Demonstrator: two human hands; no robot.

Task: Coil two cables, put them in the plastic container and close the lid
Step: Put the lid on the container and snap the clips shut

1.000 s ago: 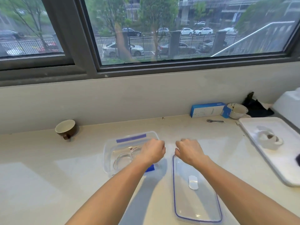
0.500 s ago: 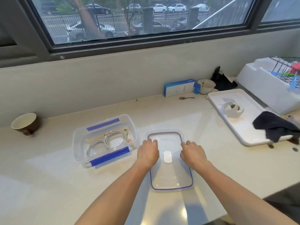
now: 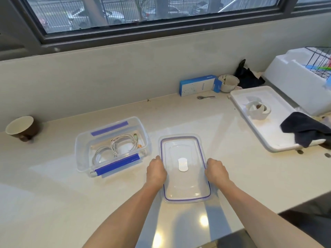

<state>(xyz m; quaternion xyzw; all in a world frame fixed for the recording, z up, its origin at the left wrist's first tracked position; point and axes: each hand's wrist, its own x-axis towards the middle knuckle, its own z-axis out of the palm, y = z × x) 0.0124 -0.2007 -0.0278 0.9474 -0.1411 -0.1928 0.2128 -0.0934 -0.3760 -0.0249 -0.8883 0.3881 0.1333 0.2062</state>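
Note:
A clear plastic container (image 3: 80, 158) with blue clips stands open on the counter, left of centre. Two coiled white cables (image 3: 123, 144) lie inside it. To its right the clear lid (image 3: 184, 190) with a blue seal and a white centre tab lies flat on the counter. My left hand (image 3: 156, 171) grips the lid's left long edge with curled fingers. On the opposite long edge, my right hand (image 3: 216, 170) holds on the same way.
A brown cup (image 3: 21, 127) lies tipped at the far left. At the back right are a blue box (image 3: 197, 87), a spoon (image 3: 205, 97) and a white cup (image 3: 229, 83). A white tray (image 3: 265, 133) with a dark cloth (image 3: 308, 130) sits right.
My view tilted down over the counter. Both hands moved from the lid's far end toward me and now grip its two long edges.

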